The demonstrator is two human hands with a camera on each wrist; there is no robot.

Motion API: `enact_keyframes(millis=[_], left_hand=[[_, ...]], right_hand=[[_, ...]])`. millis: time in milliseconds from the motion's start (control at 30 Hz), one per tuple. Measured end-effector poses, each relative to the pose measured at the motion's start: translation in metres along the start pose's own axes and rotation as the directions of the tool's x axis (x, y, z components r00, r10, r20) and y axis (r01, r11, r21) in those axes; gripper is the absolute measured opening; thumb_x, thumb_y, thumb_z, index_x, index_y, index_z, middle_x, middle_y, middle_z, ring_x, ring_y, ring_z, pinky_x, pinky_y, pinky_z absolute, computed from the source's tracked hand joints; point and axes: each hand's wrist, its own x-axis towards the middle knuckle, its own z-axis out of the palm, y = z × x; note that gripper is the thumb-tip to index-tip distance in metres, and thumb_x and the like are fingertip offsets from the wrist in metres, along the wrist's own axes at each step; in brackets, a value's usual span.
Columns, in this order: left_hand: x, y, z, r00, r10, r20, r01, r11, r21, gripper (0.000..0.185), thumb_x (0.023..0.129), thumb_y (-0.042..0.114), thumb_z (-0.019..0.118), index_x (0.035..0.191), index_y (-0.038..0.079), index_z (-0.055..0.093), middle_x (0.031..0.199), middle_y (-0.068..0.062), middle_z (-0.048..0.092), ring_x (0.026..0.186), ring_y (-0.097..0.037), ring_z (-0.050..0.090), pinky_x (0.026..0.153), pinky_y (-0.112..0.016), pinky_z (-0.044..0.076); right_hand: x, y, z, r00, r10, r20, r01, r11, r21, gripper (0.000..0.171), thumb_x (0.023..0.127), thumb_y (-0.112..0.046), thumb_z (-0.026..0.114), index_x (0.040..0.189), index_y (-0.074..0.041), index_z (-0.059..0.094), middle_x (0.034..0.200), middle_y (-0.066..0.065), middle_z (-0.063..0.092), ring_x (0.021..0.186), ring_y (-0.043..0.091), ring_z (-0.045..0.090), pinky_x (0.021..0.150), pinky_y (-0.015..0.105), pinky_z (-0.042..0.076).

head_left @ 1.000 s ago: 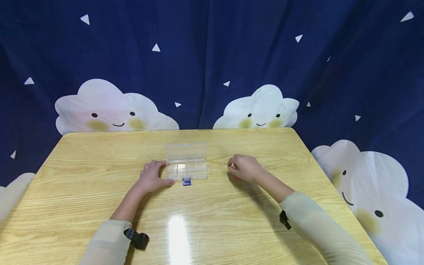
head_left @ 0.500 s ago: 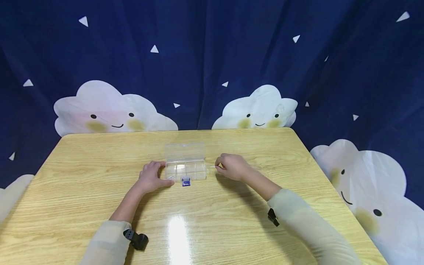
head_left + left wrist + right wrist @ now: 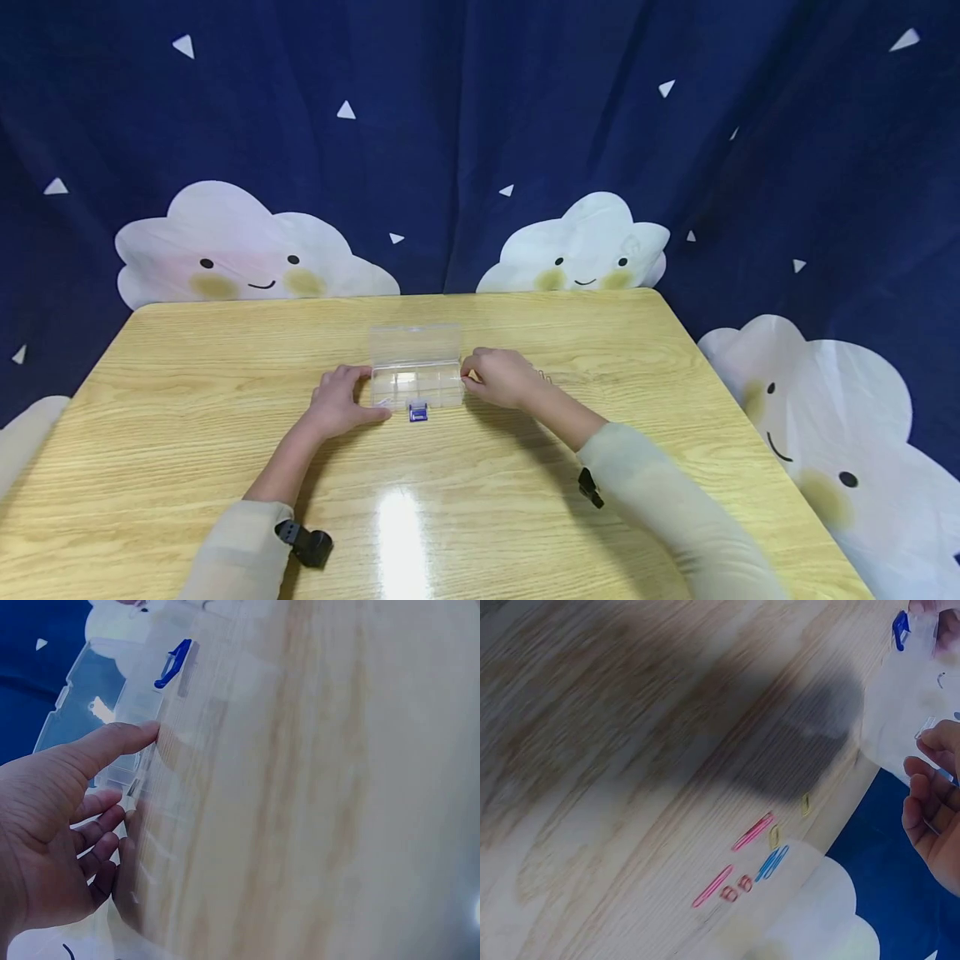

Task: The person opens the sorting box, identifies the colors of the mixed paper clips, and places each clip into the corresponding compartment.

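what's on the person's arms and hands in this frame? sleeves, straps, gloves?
Both hands are bare, no gloves or rings visible: left hand, right hand. Each arm wears a long, pale beige sleeve pushed up the forearm. A small black device sits at each sleeve edge, the left one clearer than the right one. No cables show.
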Motion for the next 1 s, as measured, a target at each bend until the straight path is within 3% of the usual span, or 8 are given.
enact_keyframes(millis=[300,1000], left_hand=[[0.0,0.0,-0.001,1.0,0.008,0.001,-0.008,1.0,0.006,0.081,0.073,0.043,0.076,0.134,0.0,0.043,0.136,-0.023,0.041,0.124,-0.043,0.031,0.097,-0.057,0.028],[0.0,-0.004,0.0,1.0,0.018,-0.018,-0.018,1.0,-0.003,0.079,0.073,0.043,0.077,0.132,0.001,0.046,0.134,-0.023,0.043,0.121,-0.042,0.033,0.094,-0.056,0.029]], right_hand=[[0.012,-0.013,-0.002,1.0,-0.006,0.014,0.006,1.0,0.005,0.015,0.091,-0.02,0.056,0.094,-0.017,0.07,0.083,-0.004,0.062,0.065,0.006,0.05,0.058,0.026,0.045],[0.039,-0.045,0.004,0.996,-0.035,0.079,0.036,0.999,-0.01,0.012,0.09,-0.023,0.056,0.089,-0.021,0.068,0.08,-0.006,0.057,0.067,0.007,0.049,0.058,0.025,0.042]])
